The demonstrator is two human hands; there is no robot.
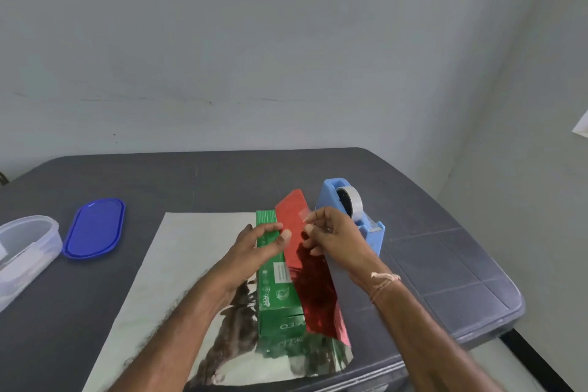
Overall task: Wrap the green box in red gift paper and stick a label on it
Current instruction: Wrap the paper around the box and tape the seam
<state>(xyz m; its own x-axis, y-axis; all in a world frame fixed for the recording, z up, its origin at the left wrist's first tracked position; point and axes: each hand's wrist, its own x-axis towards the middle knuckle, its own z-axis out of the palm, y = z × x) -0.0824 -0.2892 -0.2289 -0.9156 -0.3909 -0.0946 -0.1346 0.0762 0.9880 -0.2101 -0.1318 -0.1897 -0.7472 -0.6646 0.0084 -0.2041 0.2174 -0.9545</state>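
Observation:
A long green box (pixel 277 293) lies on the silver inner side of the gift paper (pixel 191 264) on the dark table. The paper's right edge is folded up over the box, showing its red outer side (pixel 313 289). My left hand (pixel 257 248) rests on top of the box with fingers spread, pressing near the folded edge. My right hand (pixel 334 232) holds a small clear piece of tape (pixel 306 215) between thumb and fingertips, just above the red flap.
A blue tape dispenser (pixel 353 210) with a white roll stands right behind my right hand. A blue oval lid (pixel 94 227) and a clear plastic container (pixel 25 251) sit at the left. The table's rim (pixel 496 325) runs along the right.

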